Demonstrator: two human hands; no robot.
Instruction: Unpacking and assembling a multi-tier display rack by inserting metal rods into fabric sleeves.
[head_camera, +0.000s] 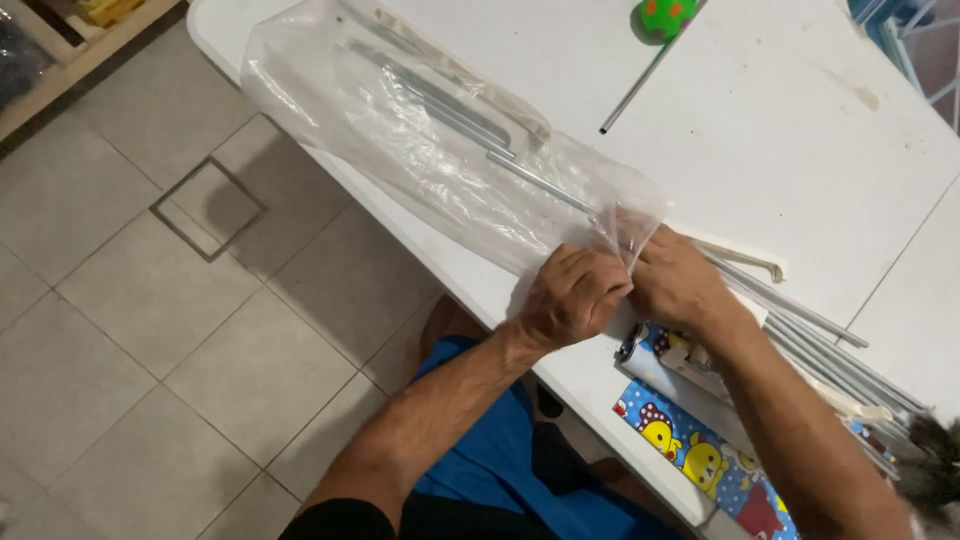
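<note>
White bench (800, 130): my left hand (572, 297) and right hand (678, 282) pinch the plastic bag (420, 140) mouth; metal rods (800, 325) half inside, I judge.

A small green ball with orange dots (667, 15) sits at the far edge of the white table (800, 150) — near one loose thin metal rod (645, 78). Below lies a grey tile floor (120, 330).
</note>
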